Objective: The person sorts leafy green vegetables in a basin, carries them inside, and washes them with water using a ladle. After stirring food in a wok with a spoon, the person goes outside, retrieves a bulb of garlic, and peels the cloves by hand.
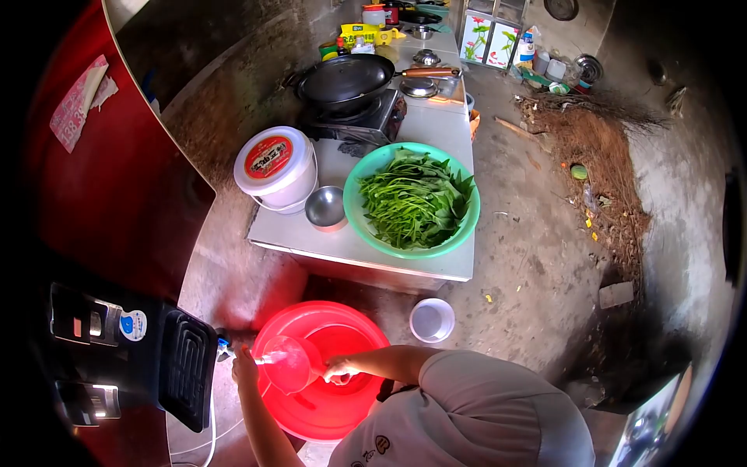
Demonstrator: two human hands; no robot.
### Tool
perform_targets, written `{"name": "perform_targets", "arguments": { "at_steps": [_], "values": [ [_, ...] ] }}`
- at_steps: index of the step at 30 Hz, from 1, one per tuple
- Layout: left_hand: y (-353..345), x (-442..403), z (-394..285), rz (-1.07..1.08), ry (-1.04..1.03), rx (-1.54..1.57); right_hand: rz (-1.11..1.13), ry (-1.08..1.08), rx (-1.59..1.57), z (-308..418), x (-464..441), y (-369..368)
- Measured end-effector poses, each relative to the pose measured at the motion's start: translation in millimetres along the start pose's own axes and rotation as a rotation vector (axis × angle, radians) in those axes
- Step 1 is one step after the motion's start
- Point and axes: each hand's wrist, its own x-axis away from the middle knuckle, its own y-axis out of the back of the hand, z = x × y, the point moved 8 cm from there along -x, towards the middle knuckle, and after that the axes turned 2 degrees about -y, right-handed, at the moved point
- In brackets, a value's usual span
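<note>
My right hand (pixel 341 369) grips the handle of a red plastic water dipper (pixel 289 375), held over a large red basin (pixel 362 321). Water runs from a tap (pixel 225 348) at the left into the dipper. My left hand (pixel 245 366) is at the tap, its fingers closed around it, though they show only small. On the tiled counter beyond, a green basin (pixel 352 222) holds leafy green vegetables (pixel 412 198) with long stems. Beside it stand a small metal bowl (pixel 325 207) and a white lidded bucket (pixel 274 167).
A black water dispenser (pixel 187 370) stands close on the left. On the floor is a white plastic bucket (pixel 432 320). A lidded wok (pixel 346 79) sits on a stove (pixel 369 121), its handle sticking out right. Brushwood (pixel 595 167) lies along the right wall.
</note>
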Motion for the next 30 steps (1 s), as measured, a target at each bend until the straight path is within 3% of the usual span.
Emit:
{"name": "perform_targets", "arguments": {
  "at_steps": [25,29,30],
  "values": [
    [-2.7,-1.4,1.9,0.018,-0.018,0.002,-0.013,-0.008,0.095,-7.7,-6.0,3.2],
    [-8.4,-3.7,-0.3,0.002,-0.132,0.055,0.109,-0.086,-0.006,-17.7,-8.0,-1.1],
    [-10.7,-5.3,2.8,0.051,-0.052,0.021,0.137,-0.105,-0.016,-17.3,-3.2,-3.3]
  ]
}}
